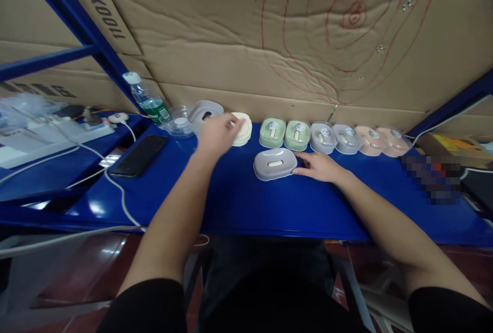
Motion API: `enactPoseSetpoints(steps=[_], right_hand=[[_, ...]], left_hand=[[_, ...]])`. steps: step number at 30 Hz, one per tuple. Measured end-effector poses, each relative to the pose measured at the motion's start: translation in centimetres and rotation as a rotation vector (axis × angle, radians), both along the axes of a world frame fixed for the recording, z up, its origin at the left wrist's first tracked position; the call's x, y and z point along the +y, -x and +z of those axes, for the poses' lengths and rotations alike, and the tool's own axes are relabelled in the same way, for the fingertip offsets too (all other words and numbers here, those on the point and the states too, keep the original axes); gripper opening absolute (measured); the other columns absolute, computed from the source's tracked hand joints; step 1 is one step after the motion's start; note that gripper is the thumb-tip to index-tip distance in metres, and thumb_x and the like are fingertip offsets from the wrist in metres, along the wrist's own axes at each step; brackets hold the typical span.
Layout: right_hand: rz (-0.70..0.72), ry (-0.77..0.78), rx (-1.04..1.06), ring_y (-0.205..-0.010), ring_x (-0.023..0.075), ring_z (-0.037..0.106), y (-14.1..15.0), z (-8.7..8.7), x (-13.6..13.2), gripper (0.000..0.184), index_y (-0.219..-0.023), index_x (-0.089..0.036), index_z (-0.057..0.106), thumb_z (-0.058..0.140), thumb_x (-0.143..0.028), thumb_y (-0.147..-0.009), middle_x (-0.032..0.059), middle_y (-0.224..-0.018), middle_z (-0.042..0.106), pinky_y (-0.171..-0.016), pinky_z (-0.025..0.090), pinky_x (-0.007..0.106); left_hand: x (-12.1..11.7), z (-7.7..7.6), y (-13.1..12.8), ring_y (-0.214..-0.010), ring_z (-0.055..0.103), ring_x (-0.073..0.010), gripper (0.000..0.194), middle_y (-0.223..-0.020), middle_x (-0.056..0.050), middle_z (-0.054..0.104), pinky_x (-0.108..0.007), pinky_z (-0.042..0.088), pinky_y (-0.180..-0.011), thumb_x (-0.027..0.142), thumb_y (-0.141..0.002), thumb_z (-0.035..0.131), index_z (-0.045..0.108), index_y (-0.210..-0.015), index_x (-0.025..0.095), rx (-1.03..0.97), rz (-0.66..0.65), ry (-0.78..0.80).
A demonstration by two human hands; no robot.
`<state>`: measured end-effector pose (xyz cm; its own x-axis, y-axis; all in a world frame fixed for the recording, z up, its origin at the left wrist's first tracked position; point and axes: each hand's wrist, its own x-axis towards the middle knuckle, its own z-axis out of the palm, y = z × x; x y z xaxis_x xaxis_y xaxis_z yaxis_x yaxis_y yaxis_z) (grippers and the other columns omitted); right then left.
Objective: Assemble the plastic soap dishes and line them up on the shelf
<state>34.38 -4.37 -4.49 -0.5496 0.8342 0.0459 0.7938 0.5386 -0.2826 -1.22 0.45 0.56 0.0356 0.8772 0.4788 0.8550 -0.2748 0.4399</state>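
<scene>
My right hand (322, 167) is at the right end of a grey soap dish (262, 164), with thumb and forefinger on its rim. A small white oblong piece (275, 163) lies in the middle of the dish. Slightly blurred, my left hand (217, 135) reaches over the back left of the table, its fingertips at a cream scalloped stack (242, 132). Its fingers look bent, and what they hold, if anything, is not clear. Partly hidden behind that hand is another grey dish (206, 112) with a dark slot.
Several lidded soap boxes in green (272, 133), grey (322, 139) and peach (370, 141) stand in a row at the back. Left are a clear round tub (180, 122), a water bottle (148, 102), a phone (139, 155) and white cables (122, 197). Cardboard (215, 40) walls the rear.
</scene>
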Motion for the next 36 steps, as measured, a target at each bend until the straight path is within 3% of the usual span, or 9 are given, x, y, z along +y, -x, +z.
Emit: enactPoseSetpoints(steps=[3,5,6,10,13,18,24,30,36], right_hand=[[0.018,0.003,-0.012,-0.068,0.0237,0.07,0.0,0.2,0.0,0.076,-0.156,-0.022,0.06,0.063,-0.072,-0.1,0.0055,-0.079,0.077,-0.062,0.039,0.033],[0.021,-0.005,-0.013,-0.068,0.0243,0.07,0.0,0.1,0.1,0.074,-0.155,-0.022,0.062,0.063,-0.072,-0.1,0.0058,-0.08,0.077,-0.062,0.04,0.033],[0.021,-0.009,-0.01,-0.068,0.0246,0.07,-0.1,0.0,0.2,0.073,-0.153,-0.022,0.063,0.062,-0.072,-0.1,0.0057,-0.08,0.078,-0.062,0.04,0.033],[0.025,-0.023,0.009,-0.069,0.0251,0.071,-0.3,-0.4,0.4,0.07,-0.147,-0.023,0.067,0.062,-0.073,-0.099,0.0052,-0.08,0.078,-0.061,0.041,0.033],[0.024,-0.013,0.005,-0.068,0.0243,0.071,-0.3,-0.3,0.3,0.069,-0.147,-0.022,0.067,0.063,-0.071,-0.099,0.0053,-0.08,0.078,-0.061,0.041,0.033],[0.013,-0.006,-0.008,-0.07,0.0241,0.071,-0.1,-0.1,0.2,0.067,-0.146,-0.02,0.068,0.066,-0.068,-0.099,0.006,-0.082,0.079,-0.062,0.04,0.032],[0.021,-0.01,0.004,-0.069,0.0235,0.071,-0.2,-0.2,0.3,0.066,-0.144,-0.021,0.069,0.067,-0.069,-0.099,0.0049,-0.08,0.078,-0.061,0.04,0.032],[0.024,-0.005,0.018,-0.067,0.0229,0.07,-0.2,0.0,0.3,0.067,-0.142,-0.02,0.07,0.066,-0.07,-0.099,0.005,-0.08,0.078,-0.061,0.041,0.032],[0.028,-0.007,0.019,-0.067,0.0231,0.069,-0.3,-0.2,0.4,0.068,-0.143,-0.021,0.07,0.064,-0.072,-0.099,0.0048,-0.079,0.078,-0.062,0.042,0.033]], left_hand=[[1.5,0.9,4.9,-0.104,0.067,-0.0259,0.027,-0.104,-0.01,0.073,-0.04,0.049,-0.1,0.035,-0.107,0.056,0.073,-0.103,0.015,-0.186,0.384,-0.286],[2.0,1.0,7.9,-0.118,0.06,-0.0265,0.019,-0.112,-0.011,0.067,-0.043,0.042,-0.114,0.024,-0.104,0.057,0.071,-0.108,0.012,-0.203,0.536,-0.267],[2.0,0.9,9.0,-0.119,0.058,-0.0266,0.018,-0.114,-0.011,0.063,-0.045,0.04,-0.116,0.022,-0.104,0.057,0.07,-0.111,0.012,-0.209,0.562,-0.172],[1.8,-0.3,11.4,-0.112,0.055,-0.0246,0.026,-0.123,-0.008,0.046,-0.048,0.042,-0.115,0.022,-0.098,0.066,0.069,-0.123,0.015,-0.214,0.538,0.218],[2.2,-1.1,11.6,-0.118,0.055,-0.0257,0.03,-0.133,-0.009,0.043,-0.047,0.042,-0.116,0.024,-0.092,0.073,0.071,-0.121,0.017,-0.174,0.511,0.301],[3.0,-1.6,11.4,-0.117,0.061,-0.028,0.02,-0.142,-0.012,0.052,-0.046,0.048,-0.106,0.027,-0.088,0.078,0.075,-0.104,0.016,-0.1,0.551,0.332],[3.2,-1.6,11.2,-0.11,0.067,-0.0305,0.012,-0.109,-0.009,0.073,-0.043,0.05,-0.098,0.024,-0.087,0.073,0.072,-0.097,0.019,-0.059,0.543,0.332],[3.6,-1.7,11.2,-0.112,0.065,-0.0248,0.023,-0.106,-0.003,0.071,-0.037,0.048,-0.1,0.016,-0.087,0.073,0.07,-0.109,0.017,-0.099,0.463,0.217],[3.2,-1.3,11.2,-0.112,0.06,-0.024,0.023,-0.117,-0.006,0.067,-0.04,0.047,-0.109,0.018,-0.089,0.078,0.067,-0.109,0.015,-0.194,0.494,0.085]])
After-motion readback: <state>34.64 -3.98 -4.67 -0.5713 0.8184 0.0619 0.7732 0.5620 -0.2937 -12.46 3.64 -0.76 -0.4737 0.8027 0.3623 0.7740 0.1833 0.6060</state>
